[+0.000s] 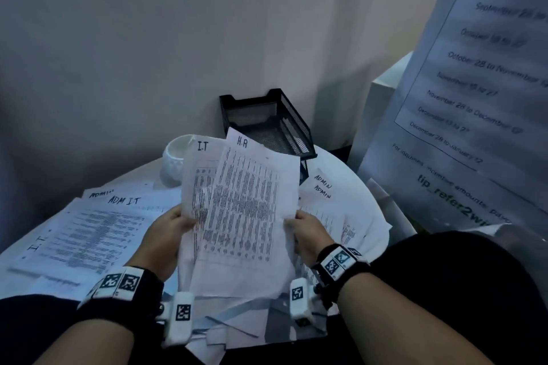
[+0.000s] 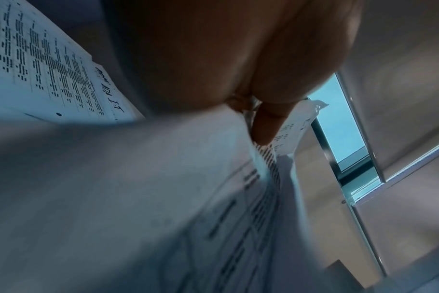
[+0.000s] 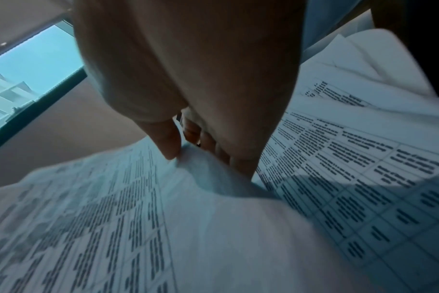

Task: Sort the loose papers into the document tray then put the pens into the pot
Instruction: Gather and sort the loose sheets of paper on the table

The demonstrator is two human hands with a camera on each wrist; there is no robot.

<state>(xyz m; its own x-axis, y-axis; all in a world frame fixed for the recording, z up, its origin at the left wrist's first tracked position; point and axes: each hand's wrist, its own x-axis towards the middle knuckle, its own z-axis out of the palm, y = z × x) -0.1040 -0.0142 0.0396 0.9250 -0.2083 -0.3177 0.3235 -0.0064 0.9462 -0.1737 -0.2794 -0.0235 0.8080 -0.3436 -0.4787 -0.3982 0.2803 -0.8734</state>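
Both hands hold up a small sheaf of printed sheets above the round white table point(image 1: 363, 187). The front sheet is marked "H.R" point(image 1: 246, 204), the one behind it "I.T" point(image 1: 197, 175). My left hand point(image 1: 170, 230) grips the sheaf's left edge, thumb on the front point(image 2: 266, 126). My right hand point(image 1: 305, 232) pinches the right edge point(image 3: 186, 158). The black mesh document tray point(image 1: 267, 121) stands behind the sheaf at the wall. A white pot point(image 1: 175, 157) sits left of the tray. No pens are in view.
Loose sheets marked "ADM I.T" point(image 1: 98, 231) cover the table's left side, and "ADMIN" sheets point(image 1: 326, 195) lie at the right. A large printed notice point(image 1: 480, 92) stands close at the right. A pale wall runs behind the table.
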